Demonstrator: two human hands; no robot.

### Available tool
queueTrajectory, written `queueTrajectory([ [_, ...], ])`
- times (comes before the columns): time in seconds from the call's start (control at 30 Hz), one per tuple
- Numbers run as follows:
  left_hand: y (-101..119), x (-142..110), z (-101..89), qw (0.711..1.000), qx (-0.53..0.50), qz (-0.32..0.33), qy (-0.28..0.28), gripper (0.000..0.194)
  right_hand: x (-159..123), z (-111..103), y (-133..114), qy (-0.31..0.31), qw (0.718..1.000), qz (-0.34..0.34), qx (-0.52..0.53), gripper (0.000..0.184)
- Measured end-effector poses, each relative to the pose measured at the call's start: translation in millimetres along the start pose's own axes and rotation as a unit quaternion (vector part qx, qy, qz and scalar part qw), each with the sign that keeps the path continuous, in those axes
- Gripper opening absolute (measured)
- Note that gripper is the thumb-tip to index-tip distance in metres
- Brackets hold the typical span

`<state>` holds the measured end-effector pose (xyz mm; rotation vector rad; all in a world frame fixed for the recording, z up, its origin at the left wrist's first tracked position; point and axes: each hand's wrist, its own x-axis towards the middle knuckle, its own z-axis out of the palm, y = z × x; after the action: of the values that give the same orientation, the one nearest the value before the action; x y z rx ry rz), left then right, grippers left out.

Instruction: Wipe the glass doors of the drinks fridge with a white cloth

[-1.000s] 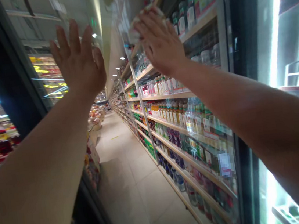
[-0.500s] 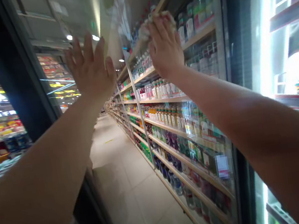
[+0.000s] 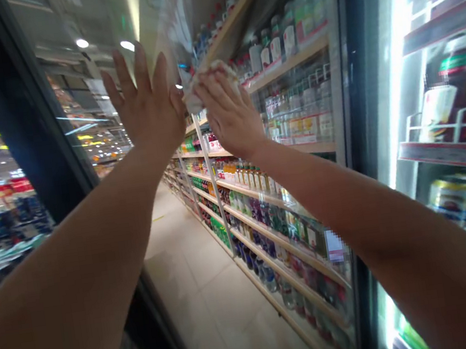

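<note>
A glass door (image 3: 149,13) in a dark frame stands in front of me, swung out from a lit cooler. My left hand (image 3: 150,108) lies with fingers spread against the upper left of the pane. Just to the right of it, my right hand (image 3: 230,108) presses a crumpled whitish cloth (image 3: 193,96) to the glass. Part of the cloth is hidden beneath the fingers and palm. The two hands are close together but apart.
Through the pane, or mirrored in it, tall shelves (image 3: 258,200) of bottled drinks line a tiled aisle (image 3: 205,282). The lit cooler (image 3: 455,149) with bottles and cans is on the right. Stacked goods (image 3: 8,212) stand at the left, past the dark door frame (image 3: 33,110).
My right hand has moved left and down across the glass with the cloth, closer to my left hand. The left hand stays spread on the pane. The view has shifted slightly right.
</note>
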<state>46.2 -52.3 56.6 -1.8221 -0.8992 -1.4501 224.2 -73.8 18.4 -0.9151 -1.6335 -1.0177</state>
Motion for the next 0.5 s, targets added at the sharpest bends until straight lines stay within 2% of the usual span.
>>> queueTrajectory([
  [0.07,2.1,-0.4,-0.9,1.000,-0.006,-0.004,-0.006,0.069,-9.0,-0.5,-5.2,-0.019,0.999,-0.025,-0.017,0.056],
  [0.1,2.8,-0.6,-1.1,1.000,-0.010,-0.002,-0.004,0.068,-11.8,-0.7,-4.5,-0.016,1.000,-0.014,-0.023,0.056],
  [0.23,1.1,-0.6,1.6,0.999,-0.042,-0.003,0.000,0.074,-19.7,-0.7,11.0,0.052,0.992,0.103,-0.049,0.057],
  [0.33,-1.6,-2.4,3.0,0.995,-0.094,0.014,0.010,0.072,-34.1,-3.5,17.3,0.066,0.985,0.143,-0.074,0.059],
  [0.4,-0.9,-4.6,2.1,0.995,-0.098,0.019,0.016,0.071,-44.4,-7.8,16.0,0.027,0.989,0.115,-0.092,0.060],
  [0.5,4.5,-5.5,0.7,0.998,-0.054,0.019,0.015,0.073,-46.1,-15.7,15.4,-0.047,0.992,0.029,-0.115,0.060],
])
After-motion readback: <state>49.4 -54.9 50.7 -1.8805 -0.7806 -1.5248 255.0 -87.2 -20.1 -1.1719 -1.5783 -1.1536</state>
